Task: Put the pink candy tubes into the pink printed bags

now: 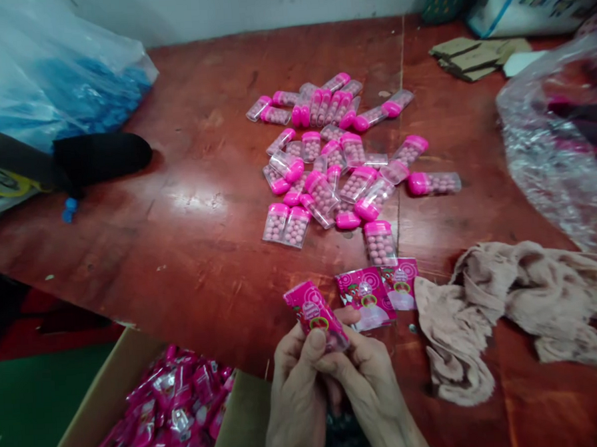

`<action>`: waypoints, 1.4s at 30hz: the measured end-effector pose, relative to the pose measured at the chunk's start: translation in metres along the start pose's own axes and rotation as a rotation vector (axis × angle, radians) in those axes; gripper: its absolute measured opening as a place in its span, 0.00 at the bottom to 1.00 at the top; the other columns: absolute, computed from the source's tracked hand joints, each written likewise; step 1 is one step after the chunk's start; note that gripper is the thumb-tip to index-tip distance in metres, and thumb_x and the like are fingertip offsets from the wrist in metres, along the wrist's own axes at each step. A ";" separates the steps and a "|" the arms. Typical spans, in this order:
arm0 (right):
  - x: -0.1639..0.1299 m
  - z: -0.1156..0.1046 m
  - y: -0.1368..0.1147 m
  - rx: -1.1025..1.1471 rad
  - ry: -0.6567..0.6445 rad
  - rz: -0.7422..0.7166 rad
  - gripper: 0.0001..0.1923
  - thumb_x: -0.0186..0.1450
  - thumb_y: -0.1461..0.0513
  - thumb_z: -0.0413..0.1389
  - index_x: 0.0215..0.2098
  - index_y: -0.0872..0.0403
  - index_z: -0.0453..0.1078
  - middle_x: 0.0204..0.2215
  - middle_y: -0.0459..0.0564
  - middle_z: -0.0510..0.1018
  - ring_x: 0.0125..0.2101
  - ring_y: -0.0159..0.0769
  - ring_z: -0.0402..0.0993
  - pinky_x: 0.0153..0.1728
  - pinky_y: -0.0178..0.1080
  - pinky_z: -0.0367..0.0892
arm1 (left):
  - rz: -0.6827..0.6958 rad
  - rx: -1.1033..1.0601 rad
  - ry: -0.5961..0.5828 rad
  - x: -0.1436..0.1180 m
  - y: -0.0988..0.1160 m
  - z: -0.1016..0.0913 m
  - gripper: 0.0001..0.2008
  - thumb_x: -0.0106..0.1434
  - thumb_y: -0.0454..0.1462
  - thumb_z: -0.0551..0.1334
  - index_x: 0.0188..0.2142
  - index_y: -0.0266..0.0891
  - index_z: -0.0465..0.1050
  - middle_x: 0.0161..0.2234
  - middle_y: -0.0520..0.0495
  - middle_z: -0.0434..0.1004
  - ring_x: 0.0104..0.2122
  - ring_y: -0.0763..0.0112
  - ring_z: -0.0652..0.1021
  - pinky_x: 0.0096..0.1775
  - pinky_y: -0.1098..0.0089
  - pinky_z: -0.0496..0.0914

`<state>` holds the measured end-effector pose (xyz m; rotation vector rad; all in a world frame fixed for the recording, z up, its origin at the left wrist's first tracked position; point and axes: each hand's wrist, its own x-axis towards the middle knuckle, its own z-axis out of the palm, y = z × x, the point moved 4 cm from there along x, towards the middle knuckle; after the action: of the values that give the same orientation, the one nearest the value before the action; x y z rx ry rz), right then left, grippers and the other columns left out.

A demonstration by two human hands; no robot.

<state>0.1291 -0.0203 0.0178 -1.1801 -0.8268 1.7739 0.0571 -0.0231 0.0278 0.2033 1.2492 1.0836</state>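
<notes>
A pink printed packet (316, 310) is grasped by the left hand (295, 377) and right hand (365, 370) over the near edge of a red-brown table (201, 275). Pink wrappers (366, 296) and scattered pink-capped containers (322, 194) lie beyond, a cardboard box (243, 416) at lower left.

The left hand (294, 380) and right hand (370, 373) are bare, as are the 2 wrists (292, 440), and a dark garment (344, 440) with small pale specks shows by the near edge of the table (215, 268).

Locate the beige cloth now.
In the head view, the beige cloth lies on the table at lower right, just right of the pink sachets.
</notes>
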 end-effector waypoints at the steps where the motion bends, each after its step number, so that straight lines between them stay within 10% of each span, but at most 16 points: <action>1: 0.000 -0.001 0.001 0.017 -0.007 -0.010 0.14 0.61 0.55 0.54 0.23 0.55 0.63 0.11 0.37 0.59 0.12 0.23 0.53 0.13 0.27 0.50 | 0.009 0.004 0.001 -0.001 0.000 0.001 0.09 0.52 0.42 0.66 0.24 0.39 0.75 0.18 0.55 0.70 0.12 0.84 0.59 0.13 0.80 0.55; 17: -0.018 0.003 -0.011 -0.033 -0.012 -0.054 0.13 0.63 0.53 0.54 0.34 0.56 0.68 0.17 0.39 0.62 0.16 0.24 0.56 0.16 0.28 0.53 | 0.160 -0.057 -0.210 -0.019 0.016 -0.008 0.13 0.56 0.38 0.63 0.40 0.38 0.77 0.39 0.41 0.78 0.31 0.68 0.75 0.30 0.71 0.68; 29: -0.045 0.009 -0.008 -0.356 -0.135 -0.081 0.13 0.69 0.57 0.44 0.39 0.54 0.67 0.21 0.42 0.66 0.17 0.26 0.59 0.18 0.29 0.55 | 0.490 -0.057 0.151 -0.017 0.038 -0.053 0.15 0.49 0.33 0.69 0.38 0.39 0.75 0.31 0.50 0.78 0.30 0.77 0.75 0.32 0.78 0.69; 37: -0.048 0.031 -0.003 -0.324 0.043 -0.138 0.14 0.64 0.56 0.51 0.47 0.52 0.65 0.24 0.43 0.69 0.19 0.27 0.62 0.17 0.29 0.58 | 0.454 -0.027 0.113 -0.029 0.027 -0.048 0.14 0.48 0.33 0.69 0.37 0.39 0.74 0.30 0.51 0.78 0.28 0.75 0.76 0.32 0.76 0.72; 42: -0.052 0.022 0.000 -0.348 0.022 -0.123 0.11 0.65 0.59 0.48 0.44 0.53 0.68 0.22 0.41 0.65 0.17 0.25 0.61 0.16 0.27 0.58 | 0.530 -0.076 0.221 -0.018 0.056 -0.075 0.11 0.50 0.31 0.67 0.35 0.39 0.75 0.30 0.53 0.77 0.29 0.75 0.75 0.33 0.75 0.73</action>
<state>0.1193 -0.0681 0.0456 -1.3350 -1.2036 1.5536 -0.0343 -0.0386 0.0488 0.3781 1.3854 1.6421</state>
